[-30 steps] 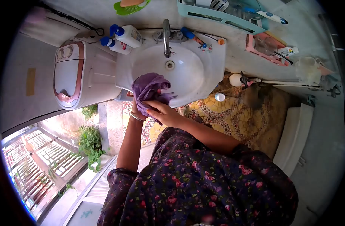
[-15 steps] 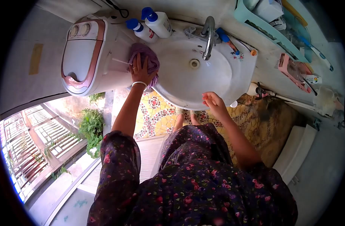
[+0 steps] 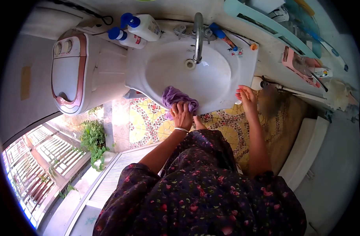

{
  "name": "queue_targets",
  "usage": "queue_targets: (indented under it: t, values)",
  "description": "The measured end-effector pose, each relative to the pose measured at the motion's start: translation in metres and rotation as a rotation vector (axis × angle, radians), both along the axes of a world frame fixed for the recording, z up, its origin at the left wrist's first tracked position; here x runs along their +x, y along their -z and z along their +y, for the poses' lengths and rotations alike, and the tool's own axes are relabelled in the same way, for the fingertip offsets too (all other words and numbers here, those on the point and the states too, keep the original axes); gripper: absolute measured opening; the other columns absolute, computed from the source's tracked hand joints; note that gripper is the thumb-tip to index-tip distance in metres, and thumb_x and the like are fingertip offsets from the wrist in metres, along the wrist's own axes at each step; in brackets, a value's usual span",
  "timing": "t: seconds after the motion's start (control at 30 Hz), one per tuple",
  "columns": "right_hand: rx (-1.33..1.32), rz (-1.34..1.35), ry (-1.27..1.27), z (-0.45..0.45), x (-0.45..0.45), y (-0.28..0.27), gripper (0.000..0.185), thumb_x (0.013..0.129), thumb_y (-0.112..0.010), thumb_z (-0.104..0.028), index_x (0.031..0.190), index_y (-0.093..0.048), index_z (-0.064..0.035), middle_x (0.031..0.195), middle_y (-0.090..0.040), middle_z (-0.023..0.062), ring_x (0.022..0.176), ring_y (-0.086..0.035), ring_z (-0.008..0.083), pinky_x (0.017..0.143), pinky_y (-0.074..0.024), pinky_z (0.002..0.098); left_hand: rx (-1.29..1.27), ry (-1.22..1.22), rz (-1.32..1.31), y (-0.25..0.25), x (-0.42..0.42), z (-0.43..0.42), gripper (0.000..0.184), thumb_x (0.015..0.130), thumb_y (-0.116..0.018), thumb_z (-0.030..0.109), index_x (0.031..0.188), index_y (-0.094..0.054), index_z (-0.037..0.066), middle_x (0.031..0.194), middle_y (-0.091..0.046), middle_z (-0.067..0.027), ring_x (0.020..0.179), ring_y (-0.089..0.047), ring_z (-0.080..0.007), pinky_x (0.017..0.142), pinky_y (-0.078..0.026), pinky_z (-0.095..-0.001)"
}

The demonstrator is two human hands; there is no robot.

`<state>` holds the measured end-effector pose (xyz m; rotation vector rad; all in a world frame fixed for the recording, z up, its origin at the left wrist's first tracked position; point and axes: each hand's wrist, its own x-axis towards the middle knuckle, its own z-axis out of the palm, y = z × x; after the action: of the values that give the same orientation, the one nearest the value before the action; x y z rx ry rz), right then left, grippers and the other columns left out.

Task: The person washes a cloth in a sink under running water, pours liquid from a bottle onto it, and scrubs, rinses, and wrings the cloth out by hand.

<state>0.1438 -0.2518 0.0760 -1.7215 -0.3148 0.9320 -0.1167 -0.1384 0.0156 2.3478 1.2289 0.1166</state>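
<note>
A crumpled purple cloth [image 3: 174, 96] lies over the front rim of the white washbasin [image 3: 211, 80]. My left hand [image 3: 182, 115], with a white bracelet at the wrist, presses down on the cloth and grips it. Just off the basin's right front edge is my right hand [image 3: 247, 98], its fingers loosely bent and apart, with nothing in them. The chrome faucet [image 3: 198, 37] arches over the drain.
Two blue-topped pump bottles [image 3: 144, 27] stand at the basin's back left, beside a small washing machine [image 3: 70, 74]. A blue-and-orange tube [image 3: 224, 37] lies right of the faucet. Wall racks [image 3: 266, 27] hold toiletries on the right. Patterned tiles [image 3: 156, 126] cover the floor.
My left hand has moved the purple cloth from the basin's left end to its front rim. My right hand has shifted right along the basin's edge. The camera view has shifted slightly.
</note>
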Motion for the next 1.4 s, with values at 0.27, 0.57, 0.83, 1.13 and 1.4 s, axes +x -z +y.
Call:
queue_targets:
  t: [0.27,0.57,0.83,1.13,1.4]
  values:
    - [0.078,0.011,0.196,-0.047,0.001,-0.002,0.022,0.096,-0.048,-0.012,0.114,-0.054,-0.0015,0.101,-0.059,0.0077,0.088,-0.059,0.0135,0.081,-0.0494,0.0269,0.137,0.304,-0.302,0.016,0.141,-0.063,0.063,0.072,-0.064,0.022,0.128,-0.04,0.009,0.126,-0.038,-0.0156,0.12,-0.034,-0.035,0.098,-0.027,-0.0505]
    - [0.071,-0.081,0.354,-0.101,0.006,-0.006,0.02,0.096,-0.048,-0.013,0.112,-0.056,-0.0027,0.093,-0.062,0.0063,0.078,-0.057,0.0111,0.07,-0.0476,0.0261,0.337,0.173,-0.422,-0.018,0.304,0.045,0.04,0.076,-0.061,0.02,0.115,-0.05,0.015,0.12,-0.044,-0.0089,0.114,-0.04,-0.0308,0.092,-0.03,-0.0483]
    - [0.046,0.043,0.332,-0.104,-0.012,0.007,0.021,0.096,-0.048,-0.013,0.114,-0.056,-0.0044,0.097,-0.061,0.0064,0.086,-0.061,0.0146,0.08,-0.0502,0.0284,0.118,0.492,-0.386,-0.004,0.206,-0.011,0.032,0.075,-0.062,0.017,0.107,-0.056,0.017,0.114,-0.047,-0.0067,0.11,-0.04,-0.0334,0.091,-0.031,-0.0479]
    - [0.001,-0.525,-0.149,0.041,0.015,-0.018,0.019,0.089,-0.057,-0.014,0.107,-0.058,-0.0063,0.098,-0.059,0.0073,0.081,-0.061,0.0188,0.071,-0.0496,0.0291,-0.262,1.064,-0.28,0.011,0.065,0.071,0.038,0.072,-0.067,0.014,0.107,-0.054,0.006,0.107,-0.051,-0.0133,0.102,-0.048,-0.0366,0.093,-0.038,-0.0438]
    - [-0.277,-1.172,-0.41,0.234,0.039,0.0,0.032,0.084,-0.06,-0.019,0.109,-0.046,-0.0052,0.09,-0.06,0.0148,0.076,-0.064,0.0289,0.064,-0.0516,0.04,-1.077,-0.155,-0.451,-0.009,0.042,0.11,0.036,0.088,-0.051,0.025,0.114,-0.054,0.0,0.117,-0.056,-0.0163,0.105,-0.055,-0.0318,0.089,-0.044,-0.0415]
